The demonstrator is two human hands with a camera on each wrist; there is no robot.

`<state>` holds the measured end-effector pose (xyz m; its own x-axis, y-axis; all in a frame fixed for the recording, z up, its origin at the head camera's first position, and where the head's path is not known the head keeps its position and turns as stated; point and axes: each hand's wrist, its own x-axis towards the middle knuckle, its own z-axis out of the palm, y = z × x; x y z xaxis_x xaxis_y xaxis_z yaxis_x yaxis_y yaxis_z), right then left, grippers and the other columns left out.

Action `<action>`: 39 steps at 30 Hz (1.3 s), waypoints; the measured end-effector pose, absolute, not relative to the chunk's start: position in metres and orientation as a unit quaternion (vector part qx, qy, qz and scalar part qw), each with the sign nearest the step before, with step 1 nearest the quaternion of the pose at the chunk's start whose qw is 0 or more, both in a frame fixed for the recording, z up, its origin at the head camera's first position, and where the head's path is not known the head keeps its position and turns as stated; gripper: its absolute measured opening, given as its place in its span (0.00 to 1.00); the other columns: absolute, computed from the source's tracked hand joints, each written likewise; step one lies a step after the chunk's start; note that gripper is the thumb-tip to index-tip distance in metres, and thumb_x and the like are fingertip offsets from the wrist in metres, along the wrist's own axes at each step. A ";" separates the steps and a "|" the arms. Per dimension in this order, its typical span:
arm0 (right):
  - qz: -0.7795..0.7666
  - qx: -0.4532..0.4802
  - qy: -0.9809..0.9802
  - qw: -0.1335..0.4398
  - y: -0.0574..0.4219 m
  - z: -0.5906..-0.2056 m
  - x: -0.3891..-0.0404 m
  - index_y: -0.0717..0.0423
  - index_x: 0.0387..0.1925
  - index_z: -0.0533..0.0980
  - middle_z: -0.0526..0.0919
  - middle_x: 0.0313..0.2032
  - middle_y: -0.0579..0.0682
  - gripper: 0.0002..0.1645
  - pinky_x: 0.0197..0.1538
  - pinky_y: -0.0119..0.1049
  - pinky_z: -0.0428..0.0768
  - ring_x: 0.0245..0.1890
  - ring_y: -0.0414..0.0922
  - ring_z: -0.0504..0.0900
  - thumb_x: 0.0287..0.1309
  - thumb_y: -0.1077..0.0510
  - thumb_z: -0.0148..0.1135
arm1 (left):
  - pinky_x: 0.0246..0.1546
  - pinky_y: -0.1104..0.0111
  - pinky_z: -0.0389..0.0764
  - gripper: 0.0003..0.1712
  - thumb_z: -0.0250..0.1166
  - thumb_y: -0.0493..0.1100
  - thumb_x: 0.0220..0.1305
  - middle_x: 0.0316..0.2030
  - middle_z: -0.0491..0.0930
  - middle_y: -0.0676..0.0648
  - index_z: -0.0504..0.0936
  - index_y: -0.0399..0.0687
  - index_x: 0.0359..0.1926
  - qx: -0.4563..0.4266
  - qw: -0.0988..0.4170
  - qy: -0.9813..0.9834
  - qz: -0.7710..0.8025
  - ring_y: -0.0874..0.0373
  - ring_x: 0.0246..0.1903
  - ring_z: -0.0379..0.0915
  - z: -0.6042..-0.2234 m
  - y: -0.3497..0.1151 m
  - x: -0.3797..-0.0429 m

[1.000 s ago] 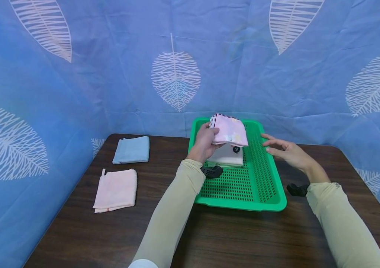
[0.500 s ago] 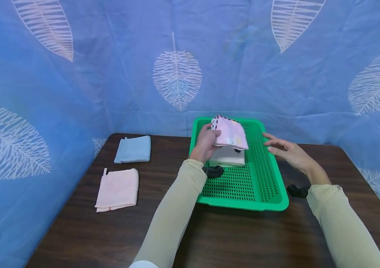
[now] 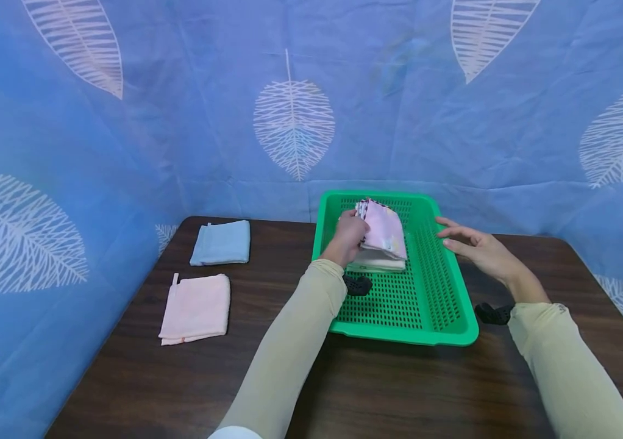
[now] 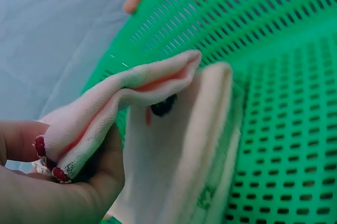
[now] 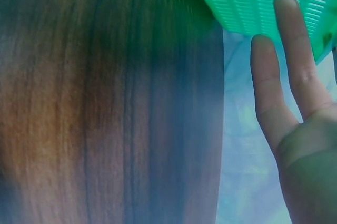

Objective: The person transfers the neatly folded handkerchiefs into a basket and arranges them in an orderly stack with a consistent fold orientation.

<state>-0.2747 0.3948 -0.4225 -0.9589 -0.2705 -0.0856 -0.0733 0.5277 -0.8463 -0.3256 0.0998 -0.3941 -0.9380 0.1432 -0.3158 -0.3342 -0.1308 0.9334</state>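
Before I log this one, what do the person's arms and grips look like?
The left sleeve and right sleeve are pale yellow and reach the wrists. The left grip and right grip wear no gloves. A black piece sits at each wrist; something white borders the left sleeve.

The held towel (image 3: 387, 228) is matt cloth, the basket (image 3: 399, 335) plastic.

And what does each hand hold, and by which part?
The left hand pinches the patterned pink cloth by its red-stitched edge. The right hand grips nothing; its fingers extend beside the green basket.
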 end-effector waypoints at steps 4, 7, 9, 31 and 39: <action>-0.467 -0.103 0.873 0.099 0.393 -0.421 -0.275 0.49 0.71 0.69 0.47 0.82 0.33 0.28 0.68 0.57 0.73 0.81 0.53 0.52 0.78 0.43 0.49 | 0.27 0.67 0.61 0.38 0.43 0.26 0.68 0.67 0.68 0.35 0.56 0.42 0.78 -0.068 0.138 0.669 0.727 0.58 0.27 0.58 -0.397 0.103 -0.326; -0.458 -0.104 0.877 0.097 0.393 -0.422 -0.275 0.47 0.71 0.69 0.47 0.81 0.32 0.28 0.67 0.49 0.77 0.80 0.47 0.55 0.78 0.42 0.49 | 0.27 0.67 0.58 0.36 0.41 0.26 0.70 0.65 0.69 0.36 0.56 0.41 0.79 -0.070 0.130 0.690 0.709 0.57 0.27 0.56 -0.400 0.105 -0.325; -0.457 -0.106 0.878 0.094 0.393 -0.422 -0.275 0.47 0.71 0.69 0.48 0.81 0.32 0.27 0.64 0.40 0.79 0.80 0.44 0.55 0.78 0.43 0.49 | 0.32 0.65 0.62 0.35 0.40 0.27 0.72 0.67 0.69 0.36 0.56 0.40 0.79 -0.067 0.129 0.701 0.698 0.54 0.34 0.63 -0.401 0.105 -0.323; -0.465 -0.109 0.874 0.090 0.395 -0.426 -0.275 0.48 0.71 0.69 0.48 0.82 0.33 0.27 0.55 0.16 0.74 0.75 0.31 0.57 0.78 0.44 0.49 | 0.61 0.56 0.66 0.33 0.48 0.36 0.72 0.63 0.75 0.39 0.63 0.44 0.77 -0.027 0.058 0.854 0.516 0.44 0.59 0.65 -0.394 0.101 -0.317; -0.463 -0.114 0.873 0.099 0.395 -0.422 -0.277 0.48 0.70 0.69 0.47 0.82 0.35 0.26 0.55 0.18 0.76 0.75 0.31 0.58 0.78 0.44 0.49 | 0.56 0.57 0.69 0.28 0.52 0.42 0.74 0.57 0.80 0.40 0.69 0.50 0.74 -0.035 0.066 0.838 0.541 0.45 0.64 0.63 -0.389 0.103 -0.317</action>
<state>-0.2766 0.3951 -0.4221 -0.9541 -0.2919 -0.0678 -0.1079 0.5457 -0.8310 -0.3166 0.1027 -0.3887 -0.9888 0.0126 -0.1490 -0.1306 0.4132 0.9012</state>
